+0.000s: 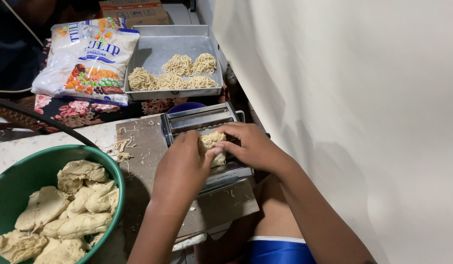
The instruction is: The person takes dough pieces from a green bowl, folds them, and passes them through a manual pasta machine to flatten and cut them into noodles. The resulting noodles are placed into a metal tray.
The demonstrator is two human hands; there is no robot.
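While left hand and right hand pinch dough | wall crowds right

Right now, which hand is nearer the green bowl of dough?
Left. The left hand is on the dough piece at the pasta machine, just right of the green bowl. The right hand sits farther right, beyond that piece.

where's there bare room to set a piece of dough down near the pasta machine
Free: the board between green bowl and pasta machine, and the tray's near-left floor. Crowded: both hands, left hand and right hand, on the dough.
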